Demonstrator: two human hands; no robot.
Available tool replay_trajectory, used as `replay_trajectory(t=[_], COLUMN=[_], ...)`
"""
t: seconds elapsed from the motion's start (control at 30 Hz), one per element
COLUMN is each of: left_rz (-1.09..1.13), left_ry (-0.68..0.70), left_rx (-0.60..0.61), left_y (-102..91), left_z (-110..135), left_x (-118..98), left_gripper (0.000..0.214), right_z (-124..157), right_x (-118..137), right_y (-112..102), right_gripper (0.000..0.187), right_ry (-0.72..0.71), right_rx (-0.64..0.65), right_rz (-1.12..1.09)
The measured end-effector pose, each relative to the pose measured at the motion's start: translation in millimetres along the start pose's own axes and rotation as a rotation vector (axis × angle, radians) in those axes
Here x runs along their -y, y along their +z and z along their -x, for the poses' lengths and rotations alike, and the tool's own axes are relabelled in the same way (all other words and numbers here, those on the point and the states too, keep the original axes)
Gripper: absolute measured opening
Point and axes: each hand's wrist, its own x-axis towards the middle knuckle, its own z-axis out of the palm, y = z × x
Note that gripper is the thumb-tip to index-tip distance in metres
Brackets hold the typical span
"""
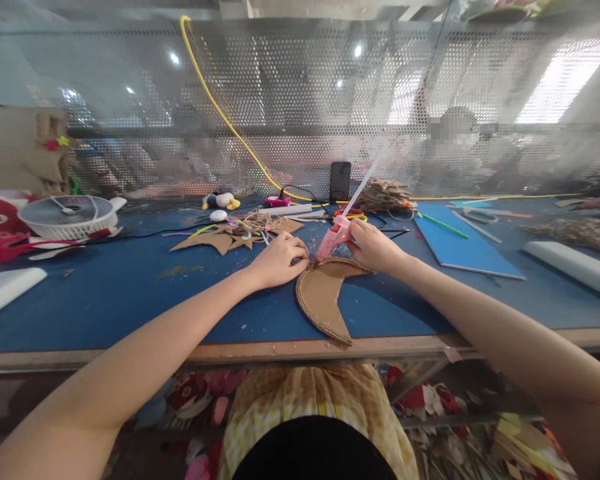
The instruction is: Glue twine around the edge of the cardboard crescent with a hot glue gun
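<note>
"Right grip (373, 245) is wrapped around the pink glue gun (334, 239), angled down at the upper edge of the cardboard crescent (320, 293)."

"And the left grip (280, 260)?"

"Half-curled just beside the gun; whether it pinches anything, I can't tell. The crescent lies flat on the tabletop (260, 317)."

"Any risk?"

"If the gun slips, hot glue could burn the left grip."

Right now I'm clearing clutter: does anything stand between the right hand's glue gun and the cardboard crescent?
Nothing visible does. The glue gun points down at the crescent; the left hand is beside them, not between.
</note>
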Motion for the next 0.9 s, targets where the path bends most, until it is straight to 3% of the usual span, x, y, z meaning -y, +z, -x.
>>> replay_trajectory(t=[0.9], left_rz=[0.048], left_ry=[0.013], left_rx=[-0.026], left_y=[-0.7], left_z=[1.3], left_x=[-0.5], left_gripper=[0.02], right_z=[-1.6], right_x=[-1.7], right_y=[-5.4], right_gripper=[0.013], right_ry=[0.003], right_rx=[0.002], right_rz=[0.093])
